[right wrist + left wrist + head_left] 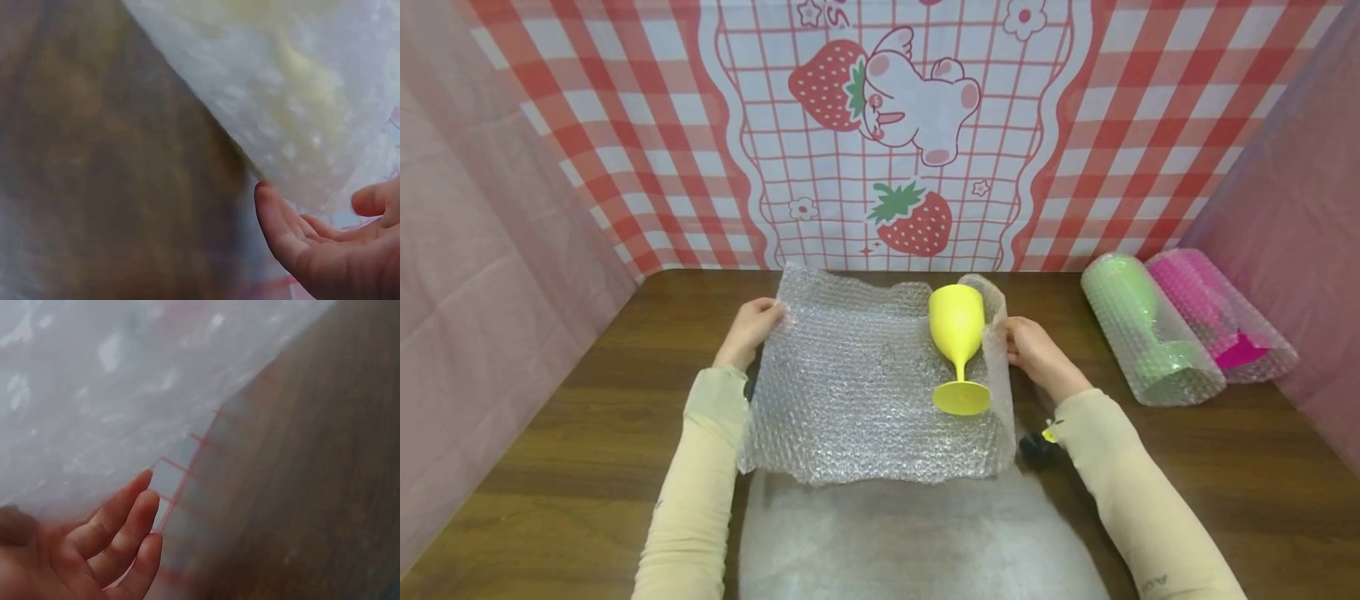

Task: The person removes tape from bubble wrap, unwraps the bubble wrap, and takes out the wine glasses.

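A yellow goblet (958, 325) lies on a sheet of bubble wrap (857, 383), near the sheet's right side, with its foot toward the person. My left hand (749, 330) pinches the left edge of the wrap; in the left wrist view three fingers (128, 534) extend beside the sheet. At the right edge, my right hand (1033, 350) holds the wrap, which stands raised beside the goblet. Through the wrap, the yellow shows blurred in the right wrist view, above my right hand (331, 250).
To the right lie two bubble-wrapped goblets, one green (1138, 308) and one pink (1202, 300). A small black object (1037, 450) sits by the right sleeve. A greyish-white surface (917, 537) spans the front of the brown wooden table (580, 400). Behind hangs a checked strawberry cloth (887, 183).
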Demonstrator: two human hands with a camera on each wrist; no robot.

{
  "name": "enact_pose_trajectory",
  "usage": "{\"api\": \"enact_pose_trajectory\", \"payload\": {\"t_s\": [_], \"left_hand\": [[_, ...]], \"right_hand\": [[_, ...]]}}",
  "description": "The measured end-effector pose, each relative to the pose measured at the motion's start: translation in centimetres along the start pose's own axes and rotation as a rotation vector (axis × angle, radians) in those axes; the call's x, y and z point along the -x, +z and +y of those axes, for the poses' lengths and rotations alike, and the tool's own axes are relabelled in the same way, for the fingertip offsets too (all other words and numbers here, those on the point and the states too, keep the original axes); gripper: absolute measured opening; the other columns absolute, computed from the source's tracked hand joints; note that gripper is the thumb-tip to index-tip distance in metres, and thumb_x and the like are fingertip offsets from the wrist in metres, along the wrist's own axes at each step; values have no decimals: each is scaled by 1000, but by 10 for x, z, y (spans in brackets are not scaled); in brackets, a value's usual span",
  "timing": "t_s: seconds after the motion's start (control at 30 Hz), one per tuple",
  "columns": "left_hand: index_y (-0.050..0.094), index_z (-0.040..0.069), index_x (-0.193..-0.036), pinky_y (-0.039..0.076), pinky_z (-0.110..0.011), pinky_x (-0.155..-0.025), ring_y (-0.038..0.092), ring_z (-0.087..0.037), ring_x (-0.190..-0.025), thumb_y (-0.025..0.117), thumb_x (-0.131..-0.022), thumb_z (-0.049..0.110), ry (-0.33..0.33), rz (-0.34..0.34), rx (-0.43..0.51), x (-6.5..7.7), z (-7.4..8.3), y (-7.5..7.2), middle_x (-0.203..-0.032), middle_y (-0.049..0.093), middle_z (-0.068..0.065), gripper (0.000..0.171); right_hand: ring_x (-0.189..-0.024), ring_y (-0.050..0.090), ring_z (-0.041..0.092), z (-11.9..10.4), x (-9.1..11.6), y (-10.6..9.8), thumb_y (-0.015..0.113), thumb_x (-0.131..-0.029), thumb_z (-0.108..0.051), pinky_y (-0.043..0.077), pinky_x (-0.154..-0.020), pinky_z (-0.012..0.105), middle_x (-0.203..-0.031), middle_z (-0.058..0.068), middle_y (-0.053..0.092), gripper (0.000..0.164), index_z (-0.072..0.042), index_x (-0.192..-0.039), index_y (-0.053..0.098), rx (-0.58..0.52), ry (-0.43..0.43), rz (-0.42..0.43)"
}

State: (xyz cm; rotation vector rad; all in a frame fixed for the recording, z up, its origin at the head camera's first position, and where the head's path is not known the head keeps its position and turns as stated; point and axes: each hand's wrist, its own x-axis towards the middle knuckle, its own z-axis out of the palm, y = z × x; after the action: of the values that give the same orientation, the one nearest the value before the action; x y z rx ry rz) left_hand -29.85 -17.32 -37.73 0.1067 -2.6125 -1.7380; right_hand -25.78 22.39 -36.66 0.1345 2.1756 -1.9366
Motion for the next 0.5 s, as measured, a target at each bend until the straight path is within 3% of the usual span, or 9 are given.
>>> {"api": "enact_pose_trajectory", "payload": {"t_s": [0.07,0.13,0.17,0.23,0.37,0.5], "left_hand": [[54,-9,-110,41,-23,-68,46,-15,-82,47,-92,20,10,-2,-1,0,1,-1,-103,54,-15,34],[54,-8,-111,41,-22,-68,47,-15,-82,47,-92,20,14,-6,1,1,3,-2,-105,54,-16,35],[54,-9,-111,41,-22,-67,47,-15,-82,47,-92,20,17,-7,1,1,5,-2,-106,54,-16,35],[53,-9,-111,41,-21,-67,47,-14,-82,47,-92,21,24,-8,11,3,7,-2,-107,54,-17,36],[53,-8,-112,42,-21,-68,47,-13,-81,47,-92,22,30,-11,25,4,12,-3,-107,54,-16,37],[53,-7,-113,42,-21,-69,48,-12,-81,47,-92,23,32,-15,36,4,13,-3,-105,54,-14,37]], "right_hand": [[-67,49,3,-6,0,-1,25,-98,-28,45,-62,17,-91,9,52,43,7,-116,41,30,16,-6],[-86,54,11,-11,1,-2,24,-96,-45,49,-74,23,-115,20,48,66,7,-135,26,95,29,-5],[-95,55,17,-14,2,-3,25,-94,-52,49,-81,27,-125,23,43,76,8,-139,18,140,29,-6],[-110,50,27,-18,3,-3,35,-88,-60,46,-90,37,-134,27,36,85,6,-140,17,203,37,12],[-120,41,36,-21,3,-2,50,-83,-58,41,-96,46,-135,26,34,90,4,-140,18,252,36,49],[-108,48,28,-18,2,-2,48,-86,-52,46,-90,40,-128,23,38,81,7,-137,24,238,28,100]]}}
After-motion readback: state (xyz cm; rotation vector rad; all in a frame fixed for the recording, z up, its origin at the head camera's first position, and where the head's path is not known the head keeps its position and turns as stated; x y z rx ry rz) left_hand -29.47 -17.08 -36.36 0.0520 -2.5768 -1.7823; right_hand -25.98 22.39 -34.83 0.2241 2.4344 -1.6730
